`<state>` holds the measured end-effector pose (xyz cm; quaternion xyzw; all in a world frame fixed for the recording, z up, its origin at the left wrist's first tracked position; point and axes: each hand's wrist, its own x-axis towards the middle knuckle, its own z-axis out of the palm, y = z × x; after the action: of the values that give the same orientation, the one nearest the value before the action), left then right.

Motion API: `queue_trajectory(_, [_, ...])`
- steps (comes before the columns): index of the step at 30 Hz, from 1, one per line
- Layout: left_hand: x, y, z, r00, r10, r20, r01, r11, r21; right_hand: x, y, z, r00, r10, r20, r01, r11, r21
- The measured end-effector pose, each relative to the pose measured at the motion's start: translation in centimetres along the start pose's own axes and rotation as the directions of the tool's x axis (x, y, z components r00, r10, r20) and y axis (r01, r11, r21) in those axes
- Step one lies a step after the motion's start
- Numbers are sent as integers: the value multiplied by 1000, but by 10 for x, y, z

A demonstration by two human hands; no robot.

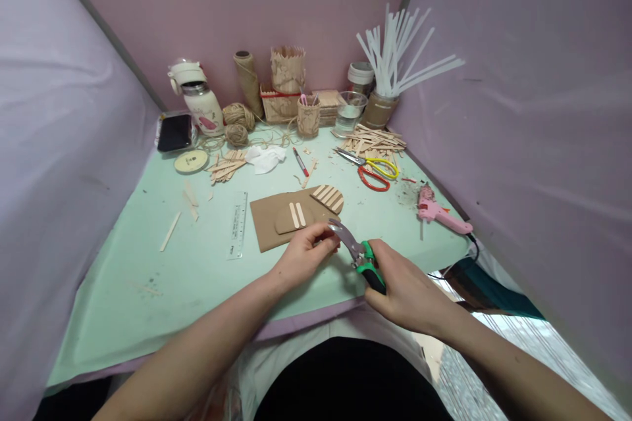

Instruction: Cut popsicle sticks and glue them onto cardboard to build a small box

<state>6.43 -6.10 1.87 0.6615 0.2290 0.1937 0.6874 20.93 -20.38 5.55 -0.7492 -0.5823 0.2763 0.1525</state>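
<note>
Brown card cutout (283,220) just below frame centre bears two sticks (297,215), the rest undone, I judge, beside a finished-looking striped piece (328,198); right of it, my right hand (407,289) wraps green shears (356,253), long axis slanting, blades pointing upper left, while my left hand's (309,253) pinch I cannot tell.

The pruners (353,250) look smooth metal with plastic grips (367,268); I see matt cardboard (263,218), bare wooden sticks (372,139), rough, fibrous twine (237,135) and a glossy plastic glue gun (437,212).
</note>
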Motion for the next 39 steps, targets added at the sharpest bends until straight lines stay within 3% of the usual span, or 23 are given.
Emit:
queue_trajectory(9, [1, 2, 1, 995, -81, -51, 81, 997, -9, -1, 8, -9, 998, 25, 59, -34, 986, 165])
queue_trajectory(23, [0, 6, 0, 999, -15, -36, 18, 994, 107, -5, 14, -20, 995, -96, 9, 96, 978, -183])
queue_trajectory(39, [0, 5, -2, 1000, 17, 6, -18, 982, 187, -8, 15, -19, 995, -99, 5, 98, 980, -171])
